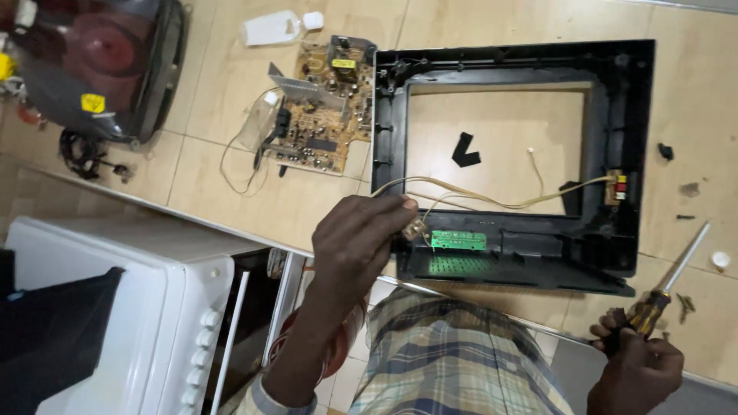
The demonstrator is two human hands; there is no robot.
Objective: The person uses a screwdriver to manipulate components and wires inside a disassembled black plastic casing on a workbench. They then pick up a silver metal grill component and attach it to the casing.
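Left hand pinches, seemingly, a small connector; right hand grips screwdriver

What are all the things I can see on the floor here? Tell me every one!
plastic frame: 1, black, on the tiled floor, centre right
small green board: 1, green, on the frame's lower edge
wires: several, pale, strung across the frame's opening
circuit board: 1, tan, left of the frame
picture tube: 1, dark, top left
plastic bottle: 1, white, top
white appliance: 1, bottom left
screwdriver: 1, yellow-black handle, in the right hand
left hand: pinching the wires
right hand: bottom right
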